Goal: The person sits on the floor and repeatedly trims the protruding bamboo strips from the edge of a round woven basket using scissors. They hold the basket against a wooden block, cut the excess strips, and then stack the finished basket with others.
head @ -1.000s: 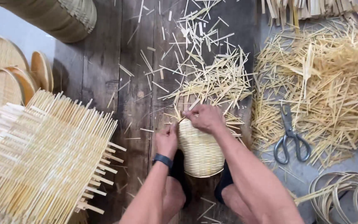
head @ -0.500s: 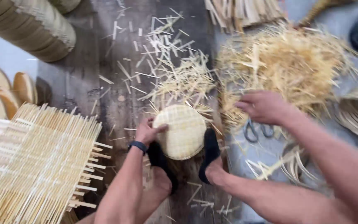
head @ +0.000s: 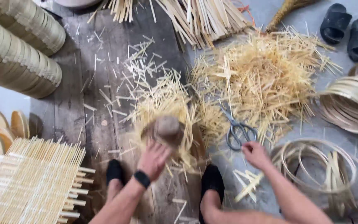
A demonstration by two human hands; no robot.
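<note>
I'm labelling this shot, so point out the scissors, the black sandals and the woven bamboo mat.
scissors point(head: 238, 128), head view, on the pivot above the handles.
black sandals point(head: 334, 23), head view, left sandal's strap.
woven bamboo mat point(head: 25, 182), head view, mid-weave.

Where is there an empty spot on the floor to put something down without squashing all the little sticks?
Barest: the dark planks between the stacked round trays and the scattered sticks, and the grey floor between the big straw pile and the coiled hoops. Crowded: around the scissors, by the right hand, and beside the left hand.

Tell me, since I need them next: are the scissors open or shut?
Shut. The scissors lie flat on the floor, blades together in one point, beside the right hand.
</note>
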